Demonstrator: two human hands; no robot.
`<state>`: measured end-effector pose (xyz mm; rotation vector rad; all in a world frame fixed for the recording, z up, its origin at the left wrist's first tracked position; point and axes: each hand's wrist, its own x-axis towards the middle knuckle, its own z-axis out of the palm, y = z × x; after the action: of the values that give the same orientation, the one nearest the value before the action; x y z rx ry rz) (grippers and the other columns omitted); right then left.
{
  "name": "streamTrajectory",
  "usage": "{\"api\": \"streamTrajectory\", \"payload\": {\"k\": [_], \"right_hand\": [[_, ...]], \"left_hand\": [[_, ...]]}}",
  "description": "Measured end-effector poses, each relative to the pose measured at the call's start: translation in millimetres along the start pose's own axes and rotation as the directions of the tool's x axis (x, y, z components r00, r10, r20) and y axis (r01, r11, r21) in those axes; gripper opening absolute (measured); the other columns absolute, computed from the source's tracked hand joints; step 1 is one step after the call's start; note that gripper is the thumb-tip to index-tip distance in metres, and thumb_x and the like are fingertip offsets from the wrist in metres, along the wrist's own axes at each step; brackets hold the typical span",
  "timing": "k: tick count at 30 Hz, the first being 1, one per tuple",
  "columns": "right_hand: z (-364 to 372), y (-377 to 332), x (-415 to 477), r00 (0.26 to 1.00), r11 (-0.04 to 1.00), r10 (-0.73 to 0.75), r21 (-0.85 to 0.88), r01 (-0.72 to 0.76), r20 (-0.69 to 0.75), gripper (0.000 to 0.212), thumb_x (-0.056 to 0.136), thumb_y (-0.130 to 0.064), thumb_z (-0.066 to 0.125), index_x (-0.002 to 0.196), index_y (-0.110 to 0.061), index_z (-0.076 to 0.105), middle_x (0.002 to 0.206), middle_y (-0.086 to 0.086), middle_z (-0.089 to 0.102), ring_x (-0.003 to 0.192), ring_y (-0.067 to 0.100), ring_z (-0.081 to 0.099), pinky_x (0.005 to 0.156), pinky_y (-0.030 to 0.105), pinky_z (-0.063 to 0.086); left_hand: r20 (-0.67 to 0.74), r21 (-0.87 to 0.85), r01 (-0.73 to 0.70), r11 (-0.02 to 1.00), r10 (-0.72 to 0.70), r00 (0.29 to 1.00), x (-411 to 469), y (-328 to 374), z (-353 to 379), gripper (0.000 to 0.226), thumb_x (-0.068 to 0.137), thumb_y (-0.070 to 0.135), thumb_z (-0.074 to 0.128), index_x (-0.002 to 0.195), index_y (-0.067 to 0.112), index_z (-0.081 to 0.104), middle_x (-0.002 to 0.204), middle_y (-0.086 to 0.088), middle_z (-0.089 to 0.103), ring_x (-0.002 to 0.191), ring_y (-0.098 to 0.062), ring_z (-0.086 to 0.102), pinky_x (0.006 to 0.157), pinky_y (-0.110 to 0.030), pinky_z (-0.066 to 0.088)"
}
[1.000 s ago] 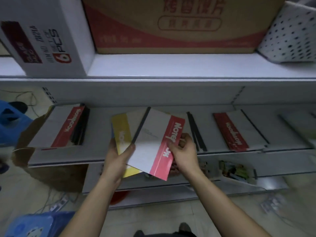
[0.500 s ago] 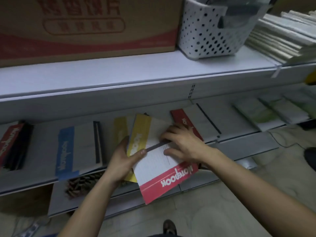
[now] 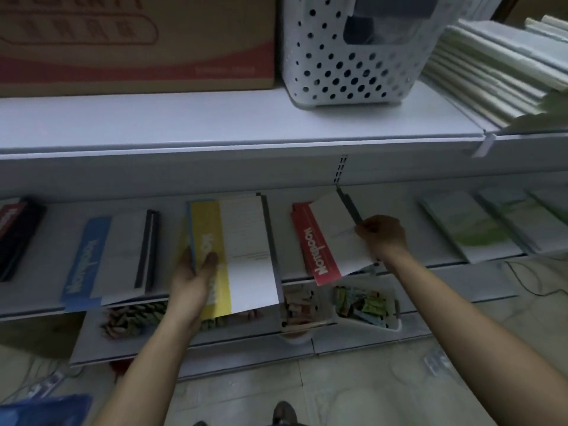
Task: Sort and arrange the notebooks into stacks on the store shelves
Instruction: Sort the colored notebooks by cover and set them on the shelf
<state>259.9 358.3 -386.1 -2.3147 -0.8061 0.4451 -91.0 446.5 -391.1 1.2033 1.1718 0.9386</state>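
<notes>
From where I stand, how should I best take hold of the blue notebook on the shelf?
Take the blue notebook by its near short edge, coming from the front. It lies flat, and that edge seems to jut just past the shelf lip, so a thumb can go on top and fingers underneath.

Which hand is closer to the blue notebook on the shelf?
Left. The left hand holds yellow notebooks just right of the blue notebook; the right hand is farther right, beyond them.
</notes>
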Motion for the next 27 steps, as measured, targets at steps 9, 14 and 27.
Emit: {"api": "streamTrajectory", "payload": {"k": [9, 14, 27], "right_hand": [[13.0, 11.1, 3.5, 0.991, 0.978, 0.021, -0.204, -0.047, -0.130, 0.023, 0.093, -0.038, 0.062, 0.104, -0.018, 0.058, 0.096, 0.004, 0.061, 0.074, 0.023, 0.053, 0.062, 0.029, 0.042], [15.9, -13.6, -31.0, 0.974, 0.974, -0.218, 0.050, 0.221, -0.066, 0.019, 0.094, -0.035, 0.064, 0.106, -0.024, 0.053, 0.098, -0.002, 0.058, 0.078, 0.015, 0.058, 0.057, 0.020, 0.040], [40.1, -100.5, -62.9, 0.799, 0.884, -0.446, 0.339, 0.322, 0.404, 0.070, 0.084, -0.040, 0.077, 0.142, -0.041, 0.039, 0.112, -0.017, 0.055, 0.107, 0.006, 0.059, 0.082, 0.024, 0.052]], "left_hand": [[-0.020, -0.024, -0.007, 1.000, 0.007, 1.000, -19.7, 2.9, 32.0, 0.067, 0.102, 0.021, 0.061, 0.160, 0.012, 0.027, 0.141, 0.018, 0.035, 0.131, -0.005, 0.037, 0.102, -0.024, 0.032], [-0.015, -0.008, 0.004, 1.000, -0.004, 1.000, -17.7, -5.6, 36.4, 0.083, 0.096, 0.031, 0.070, 0.162, 0.019, 0.022, 0.163, 0.003, 0.034, 0.149, -0.017, 0.034, 0.113, -0.031, 0.033], [0.057, 0.111, -0.004, 0.994, -0.003, 0.998, -23.9, 5.8, -4.4, 0.050, 0.075, 0.006, 0.088, 0.116, 0.021, 0.065, 0.101, 0.009, 0.079, 0.090, -0.012, 0.076, 0.068, -0.019, 0.057]]}}
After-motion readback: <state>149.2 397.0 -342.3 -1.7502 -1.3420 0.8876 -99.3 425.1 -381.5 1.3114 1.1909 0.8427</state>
